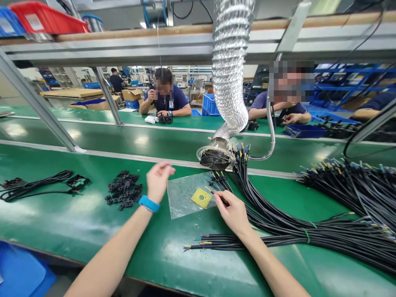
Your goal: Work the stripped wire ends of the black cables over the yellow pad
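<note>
My right hand (232,211) pinches a black cable (220,194) near its stripped end, where a thin yellow wire points up to the left. Just left of those fingers, a yellow square pad (200,199) with a hole in its middle lies on a clear plastic sheet (179,202). My left hand (158,180), with a blue band on its wrist, is raised over the sheet's left edge. Its fingers are curled together, and whatever may be between them is hidden. To its left is a heap of small black plastic parts (123,189).
Bundled black cables (278,222) cover the right of the green bench. A round fan (216,159) on a silver duct (230,62) hangs beyond my hands. A coiled cable (40,185) lies far left. A blue bin (23,270) stands below. Co-workers sit opposite.
</note>
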`<state>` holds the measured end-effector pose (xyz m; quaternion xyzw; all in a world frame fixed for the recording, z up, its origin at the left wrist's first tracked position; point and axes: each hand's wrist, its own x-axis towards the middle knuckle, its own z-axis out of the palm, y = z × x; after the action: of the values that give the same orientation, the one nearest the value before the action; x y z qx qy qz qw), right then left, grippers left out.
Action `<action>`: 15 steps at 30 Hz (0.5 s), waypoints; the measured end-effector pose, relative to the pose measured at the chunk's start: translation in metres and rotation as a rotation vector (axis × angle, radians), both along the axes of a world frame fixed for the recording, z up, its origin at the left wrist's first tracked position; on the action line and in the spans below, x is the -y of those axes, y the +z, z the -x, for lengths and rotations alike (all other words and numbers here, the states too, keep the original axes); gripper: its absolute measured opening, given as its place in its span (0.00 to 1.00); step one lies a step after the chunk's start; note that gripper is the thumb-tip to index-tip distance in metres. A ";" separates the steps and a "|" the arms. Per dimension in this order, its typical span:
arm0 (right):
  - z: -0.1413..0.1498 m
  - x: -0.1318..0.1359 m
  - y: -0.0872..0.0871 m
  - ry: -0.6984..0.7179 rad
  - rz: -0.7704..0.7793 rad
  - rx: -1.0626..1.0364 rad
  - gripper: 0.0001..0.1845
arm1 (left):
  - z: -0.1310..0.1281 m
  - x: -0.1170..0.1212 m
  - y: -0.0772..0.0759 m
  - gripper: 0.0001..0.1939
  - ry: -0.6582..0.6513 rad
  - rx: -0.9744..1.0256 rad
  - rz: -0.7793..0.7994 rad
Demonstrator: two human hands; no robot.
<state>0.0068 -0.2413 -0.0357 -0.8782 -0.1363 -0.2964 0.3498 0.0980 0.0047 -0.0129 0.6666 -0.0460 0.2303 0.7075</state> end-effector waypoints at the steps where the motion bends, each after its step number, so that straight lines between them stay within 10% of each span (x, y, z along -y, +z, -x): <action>1: 0.000 0.000 0.001 0.006 0.004 0.002 0.16 | 0.010 0.019 -0.008 0.12 -0.128 -0.053 -0.074; 5: 0.001 -0.001 0.005 0.031 0.040 0.005 0.17 | 0.042 0.066 -0.025 0.09 -0.372 -0.051 -0.351; 15: 0.003 -0.004 0.004 0.051 0.116 -0.019 0.19 | 0.049 0.067 -0.027 0.16 -0.371 0.012 -0.466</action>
<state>0.0036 -0.2370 -0.0319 -0.8958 -0.1725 -0.2708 0.3073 0.0495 -0.0625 -0.0400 0.7898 -0.2230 0.0840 0.5651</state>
